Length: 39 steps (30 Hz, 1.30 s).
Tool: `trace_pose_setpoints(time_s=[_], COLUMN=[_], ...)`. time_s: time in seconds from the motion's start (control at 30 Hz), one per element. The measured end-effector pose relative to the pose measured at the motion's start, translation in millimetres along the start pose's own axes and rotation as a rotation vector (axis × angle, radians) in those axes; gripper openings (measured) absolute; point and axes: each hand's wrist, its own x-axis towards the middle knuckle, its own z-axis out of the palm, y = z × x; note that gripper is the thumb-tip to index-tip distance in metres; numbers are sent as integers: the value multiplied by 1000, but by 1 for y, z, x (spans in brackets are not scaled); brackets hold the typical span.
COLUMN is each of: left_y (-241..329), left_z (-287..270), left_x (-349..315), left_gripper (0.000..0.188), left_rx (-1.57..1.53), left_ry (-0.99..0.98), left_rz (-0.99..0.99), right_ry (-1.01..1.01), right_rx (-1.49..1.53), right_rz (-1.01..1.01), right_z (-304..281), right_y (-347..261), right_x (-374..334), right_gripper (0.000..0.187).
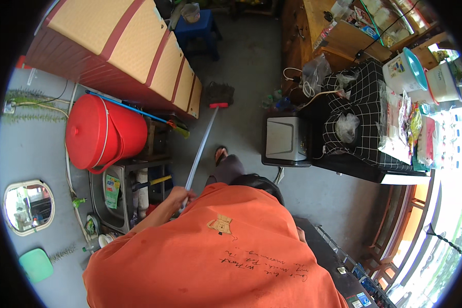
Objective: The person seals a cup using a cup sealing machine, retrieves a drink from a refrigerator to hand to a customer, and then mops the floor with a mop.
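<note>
My left hand (pixel 180 195) is closed round the upper part of a mop's pale handle, beside the front of my orange shirt. From there the mop (pixel 200 146) slants forward across the grey floor. Its red head piece (pixel 218 105) and dark grey fringe (pixel 220 93) lie on the floor by the end of the drawer cabinet. The handle's top end is partly hidden by my hand and shirt. My right hand does not show; only a sliver of skin is visible at the right edge of my shirt.
A tall cream-and-maroon drawer cabinet (pixel 133 46), a lidded red bucket (pixel 105 132) and a metal sink (pixel 109 197) line the left. A blue stool (pixel 197 30) stands farther off. On the right are a grey-fronted box-shaped appliance (pixel 283 138) and a table with a black checked cloth (pixel 362 123).
</note>
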Motion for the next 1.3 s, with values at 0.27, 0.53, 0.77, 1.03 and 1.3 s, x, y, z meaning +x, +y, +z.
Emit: trace_pose_setpoints(time_s=[0.27,0.53,0.77,1.03,1.3], left_y=[139,263,306,382,371], left_z=[86,80,125,186,158], left_x=[82,115,173,182,219], left_gripper=[11,6,7,8,6], left_rx=[-258,-218,-490,-584,-546], left_ry=[-106,-219,-38,47,205], left_rz=[-29,91,99,105,97], right_ry=[119,30,99,177,248], right_rx=[-4,-234,75,167,-35], right_rz=[203,-113,102,133,78], right_z=[-23,-21,26,44,63], right_y=[-39,-44,-100,-127,-101], right_x=[26,20,11,1,-31], right_gripper=[33,32,27,31,27])
